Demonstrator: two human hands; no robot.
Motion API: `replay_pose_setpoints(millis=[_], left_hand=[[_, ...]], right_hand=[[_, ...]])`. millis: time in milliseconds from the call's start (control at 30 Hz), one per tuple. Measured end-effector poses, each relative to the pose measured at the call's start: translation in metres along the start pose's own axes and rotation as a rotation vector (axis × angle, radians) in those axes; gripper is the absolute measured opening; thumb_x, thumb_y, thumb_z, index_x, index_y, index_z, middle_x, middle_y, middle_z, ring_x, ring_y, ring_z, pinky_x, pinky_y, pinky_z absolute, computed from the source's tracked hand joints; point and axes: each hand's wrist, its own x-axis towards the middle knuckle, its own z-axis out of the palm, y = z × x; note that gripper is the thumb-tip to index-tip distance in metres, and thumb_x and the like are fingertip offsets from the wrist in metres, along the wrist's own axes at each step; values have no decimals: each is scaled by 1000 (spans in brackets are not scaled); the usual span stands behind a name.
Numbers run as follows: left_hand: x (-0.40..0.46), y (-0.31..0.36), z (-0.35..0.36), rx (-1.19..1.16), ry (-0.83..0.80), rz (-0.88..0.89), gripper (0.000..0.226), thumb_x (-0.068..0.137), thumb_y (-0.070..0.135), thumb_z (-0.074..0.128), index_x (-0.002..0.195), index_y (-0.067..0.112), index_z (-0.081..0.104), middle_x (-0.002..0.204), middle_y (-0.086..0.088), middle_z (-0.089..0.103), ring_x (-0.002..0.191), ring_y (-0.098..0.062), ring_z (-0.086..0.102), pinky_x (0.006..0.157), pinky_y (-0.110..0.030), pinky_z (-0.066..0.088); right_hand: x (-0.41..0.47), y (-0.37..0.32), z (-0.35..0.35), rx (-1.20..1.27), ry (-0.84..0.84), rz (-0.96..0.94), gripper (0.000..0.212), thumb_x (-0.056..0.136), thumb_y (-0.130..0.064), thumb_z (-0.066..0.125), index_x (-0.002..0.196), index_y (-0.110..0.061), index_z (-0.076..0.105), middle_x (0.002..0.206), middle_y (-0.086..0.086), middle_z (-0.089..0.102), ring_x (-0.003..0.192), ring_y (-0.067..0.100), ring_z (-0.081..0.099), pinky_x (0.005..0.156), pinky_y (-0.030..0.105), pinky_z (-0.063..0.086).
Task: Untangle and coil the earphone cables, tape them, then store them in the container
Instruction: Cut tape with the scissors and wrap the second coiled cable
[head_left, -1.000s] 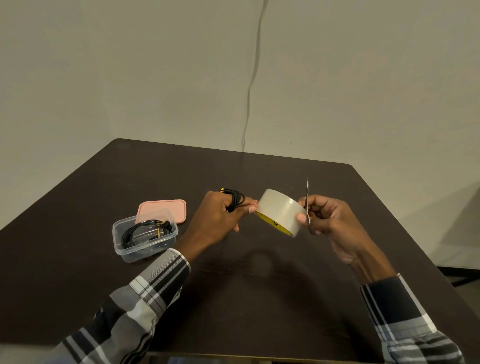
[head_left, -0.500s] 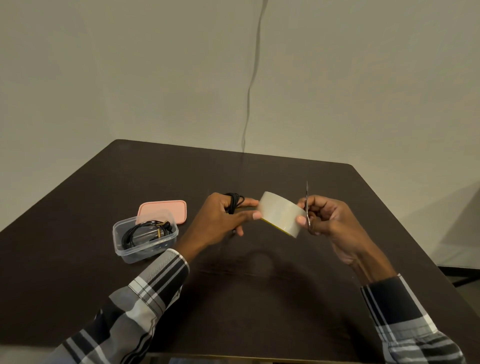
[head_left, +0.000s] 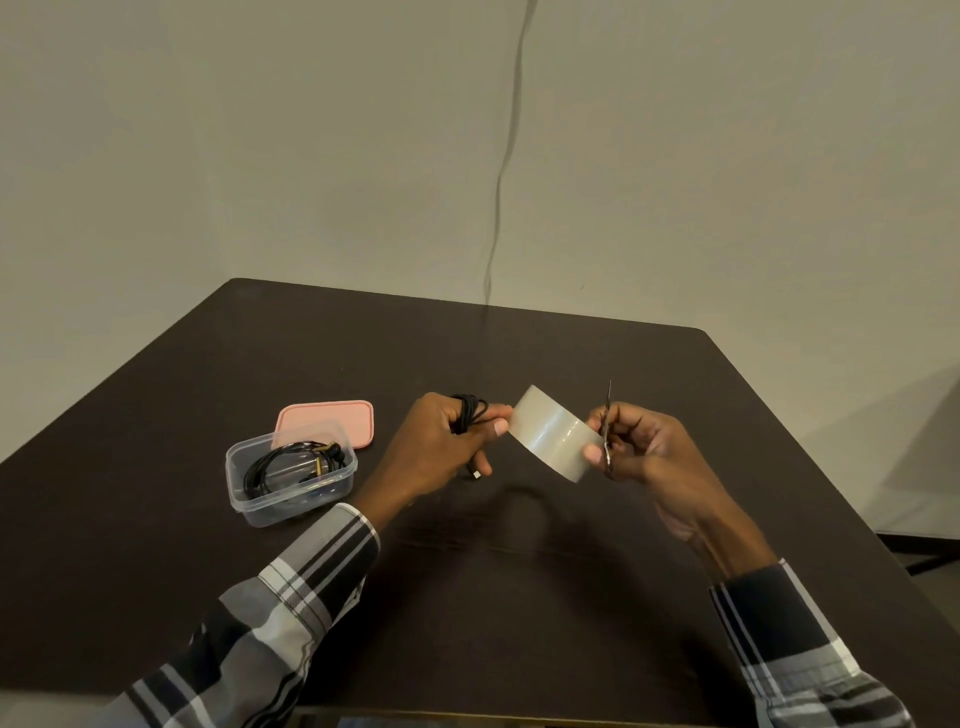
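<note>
Head view, both hands raised above the dark worktop (head_left: 519, 597). Left hand (head_left: 441, 447) grips a coiled black earphone cable (head_left: 467, 413) wound round its fingers; thumb and forefinger of the same hand pinch the left end of the tape roll (head_left: 553, 434). Right hand (head_left: 644, 457) is closed round a pair of scissors (head_left: 607, 431), blades pointing up, and its thumb presses the right end of the tape roll. The roll is pale and translucent, held between the two hands, off the worktop.

Left of the hands: clear plastic container (head_left: 291, 480), open, resting on the worktop, with another black coiled cable (head_left: 291, 465) with gold plugs inside. Pink lid (head_left: 327, 423) lies flat just behind the container, its near edge hidden by it.

Plaid sleeves cover both forearms
</note>
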Motion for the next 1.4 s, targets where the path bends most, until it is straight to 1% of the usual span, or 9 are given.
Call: replay_pose_setpoints(millis=[67, 167, 400, 700, 867, 1100, 1167, 1300, 1400], left_hand=[[-1, 1, 4, 52, -3, 5, 25, 95, 19, 64, 118, 14, 70, 58, 10, 70, 50, -4, 65, 43, -8, 39], [-1, 2, 8, 99, 2, 13, 25, 96, 22, 62, 120, 18, 68, 64, 3, 73, 57, -8, 69, 49, -17, 49], [-2, 4, 15, 132, 9, 48, 26, 95, 22, 62, 120, 16, 68, 101, 8, 72, 63, -10, 73, 54, -11, 46], [-6, 2, 16, 140, 149, 36, 19, 89, 22, 71, 107, 15, 74, 96, 10, 73, 48, -8, 66, 58, -18, 54], [-2, 1, 11, 78, 225, -1, 16, 85, 29, 75, 94, 16, 75, 79, 8, 73, 44, -7, 61, 49, -18, 49], [5, -4, 5, 182, 170, -37, 21, 84, 38, 75, 87, 18, 75, 73, 7, 71, 44, 1, 56, 46, -9, 40], [5, -4, 3, 183, 167, -42, 20, 84, 37, 75, 88, 17, 75, 71, 10, 69, 45, 2, 58, 45, -8, 39], [7, -5, 3, 177, 173, -34, 20, 84, 37, 75, 86, 17, 75, 70, 12, 69, 45, 0, 58, 46, -8, 39], [6, -7, 6, 171, 170, -27, 18, 83, 35, 76, 85, 17, 75, 72, 9, 71, 45, -1, 60, 48, -9, 42]], right_hand=[[2, 3, 3, -29, 41, -7, 22, 78, 0, 79, 81, -20, 72, 81, 3, 59, 75, 17, 46, 57, 16, 46], [5, 4, 7, -58, 86, -29, 25, 81, 5, 76, 80, -20, 71, 75, -3, 56, 68, 9, 43, 54, 15, 44], [6, 4, 12, -148, 130, -63, 18, 81, 4, 76, 87, -12, 70, 66, -16, 57, 59, -3, 43, 55, 14, 45], [5, 7, 18, -206, 144, -78, 16, 82, 5, 75, 90, -7, 69, 62, -21, 56, 57, -6, 44, 54, 13, 45], [3, 11, 19, -146, 115, -41, 14, 82, 2, 76, 90, -8, 70, 79, 4, 53, 65, 3, 40, 58, 15, 45], [0, 27, 30, -68, 76, 17, 15, 83, 1, 75, 89, -11, 68, 85, 5, 58, 78, 19, 45, 68, 29, 44], [0, 28, 32, -61, 79, 19, 15, 83, 0, 75, 89, -12, 68, 84, 2, 60, 78, 17, 48, 68, 32, 45], [0, 28, 37, -53, 74, 5, 10, 87, -4, 74, 91, -10, 67, 77, -11, 65, 70, 0, 55, 61, 18, 48], [2, 28, 39, -109, 104, 4, 6, 91, -16, 72, 91, -14, 66, 87, 0, 69, 80, 10, 63, 65, 28, 55]])
